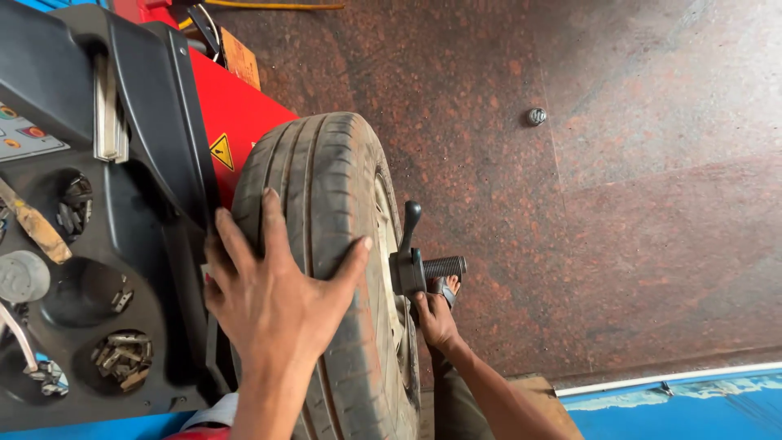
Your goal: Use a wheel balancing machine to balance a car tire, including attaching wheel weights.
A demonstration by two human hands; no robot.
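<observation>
A worn tyre on its wheel stands upright on a machine's threaded shaft. My left hand lies flat on the tread with its fingers spread and grips nothing. A black locking nut with a handle pointing up sits on the shaft against the wheel's hub. My right hand reaches up from below, its fingers curled around the nut's lower handle. The wheel's rim is mostly hidden behind the tyre.
The red machine body carries a black top tray at left, with pockets of small metal weights. A small round metal part lies on the reddish stone floor. A blue surface fills the lower right.
</observation>
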